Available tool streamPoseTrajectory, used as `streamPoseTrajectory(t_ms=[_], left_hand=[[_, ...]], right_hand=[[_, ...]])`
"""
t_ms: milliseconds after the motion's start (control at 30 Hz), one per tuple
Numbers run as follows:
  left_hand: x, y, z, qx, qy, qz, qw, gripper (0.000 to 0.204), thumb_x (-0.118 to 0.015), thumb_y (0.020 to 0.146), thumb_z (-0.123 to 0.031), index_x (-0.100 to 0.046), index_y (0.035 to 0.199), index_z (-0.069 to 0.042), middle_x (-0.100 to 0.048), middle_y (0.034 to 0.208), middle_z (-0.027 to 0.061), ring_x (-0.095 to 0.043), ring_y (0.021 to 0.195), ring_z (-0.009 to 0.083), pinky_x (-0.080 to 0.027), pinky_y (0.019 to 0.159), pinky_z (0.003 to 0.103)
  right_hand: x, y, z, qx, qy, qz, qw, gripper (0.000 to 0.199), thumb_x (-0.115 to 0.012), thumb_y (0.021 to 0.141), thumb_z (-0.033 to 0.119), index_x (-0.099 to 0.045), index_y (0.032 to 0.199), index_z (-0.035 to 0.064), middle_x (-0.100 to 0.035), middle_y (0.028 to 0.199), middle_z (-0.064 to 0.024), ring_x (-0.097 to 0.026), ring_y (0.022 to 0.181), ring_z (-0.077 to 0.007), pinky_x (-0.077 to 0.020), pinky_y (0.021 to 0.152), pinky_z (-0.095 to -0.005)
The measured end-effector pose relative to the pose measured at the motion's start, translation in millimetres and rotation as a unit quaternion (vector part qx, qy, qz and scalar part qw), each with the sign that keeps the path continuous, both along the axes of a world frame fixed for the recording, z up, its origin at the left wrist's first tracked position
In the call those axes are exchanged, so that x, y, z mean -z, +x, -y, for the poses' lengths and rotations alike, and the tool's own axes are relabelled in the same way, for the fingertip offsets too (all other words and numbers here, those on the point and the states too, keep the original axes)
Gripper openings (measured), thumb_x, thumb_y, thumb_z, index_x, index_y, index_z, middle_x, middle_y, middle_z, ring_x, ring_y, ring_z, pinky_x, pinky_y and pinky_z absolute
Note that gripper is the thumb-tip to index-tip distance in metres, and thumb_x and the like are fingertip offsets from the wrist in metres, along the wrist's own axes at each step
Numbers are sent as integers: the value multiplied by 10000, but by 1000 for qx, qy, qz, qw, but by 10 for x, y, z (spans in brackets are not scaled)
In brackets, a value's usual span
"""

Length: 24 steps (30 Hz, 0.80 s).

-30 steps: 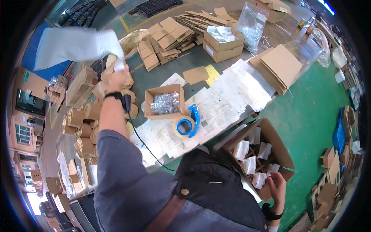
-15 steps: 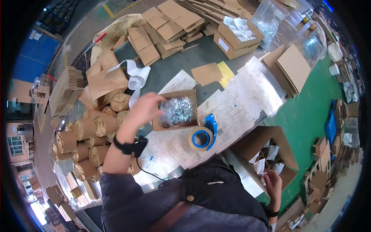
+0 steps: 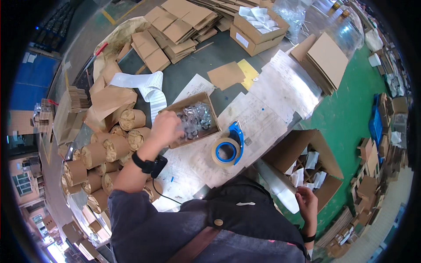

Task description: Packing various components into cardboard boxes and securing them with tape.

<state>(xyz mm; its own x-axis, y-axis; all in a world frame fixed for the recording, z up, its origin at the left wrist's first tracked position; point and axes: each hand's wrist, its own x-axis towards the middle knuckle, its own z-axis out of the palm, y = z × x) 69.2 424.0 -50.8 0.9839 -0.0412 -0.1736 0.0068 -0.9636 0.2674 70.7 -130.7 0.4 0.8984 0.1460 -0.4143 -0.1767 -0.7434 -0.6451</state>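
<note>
So on my feed the left hand (image 3: 168,129) is in over the near-left end of the small box (image 3: 202,136), fingers bent and right up against the clear bags (image 3: 199,115) inside. Those hold lots of little shiny metal bits, too small for me to name. Can't tell if the fingers have closed on a bag or are just resting there. The right hand (image 3: 308,202) is at the near edge of the big box (image 3: 328,154), fingers curled, and I honestly can't see if they're grasping anything. Just beyond that hand, the big box has brown dividers (image 3: 308,176) with white packets (image 3: 312,160) poking up out of the slots. Well beyond the left hand, off to its right, there's a back box (image 3: 264,43), open and heaped with white wrapped things (image 3: 258,21). Right of the left hand and a bit nearer me is the blue tape dispenser (image 3: 237,140), just beside the small box. Left of that same hand, a pile of paper-wrapped rolls (image 3: 93,154).
</note>
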Motion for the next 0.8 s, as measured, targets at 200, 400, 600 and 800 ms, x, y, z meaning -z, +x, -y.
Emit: streamPoseTrajectory(t_ms=[200,400,600,800], left_hand=[[-806,247,732,-222,-585,-56,778,237,-675,821,-107,-592,1034,-46,-653,1009,143,-655,925,254,-548,747,396],[-767,293,2667,-138,-834,-225,485,433,-629,872,-68,-445,1263,-48,-595,1129,127,-632,1005,256,-567,809,435],[-444,335,3832,-132,-797,-241,538,489,-640,881,-101,-432,1319,-36,-592,1115,108,-611,1019,223,-515,904,379],[-118,206,4285,-174,-747,-347,540,334,-633,873,-88,-521,1185,-44,-603,1127,125,-634,987,228,-584,724,351]], right_hand=[[-248,185,-63,-14,60,49,997,198,-649,854,55,-615,1035,-15,-676,878,-86,-639,818,-135,-506,741,-283],[-567,520,-571,-18,466,-123,876,389,-702,847,99,-447,1133,33,-574,924,-40,-572,819,-94,-485,683,-222],[-108,493,279,25,395,-108,912,162,-661,879,122,-657,944,-26,-643,749,-15,-588,671,-71,-483,592,-226],[354,404,887,-106,202,135,964,232,-660,868,134,-668,1015,-46,-670,821,-48,-604,711,-106,-487,647,-236]])
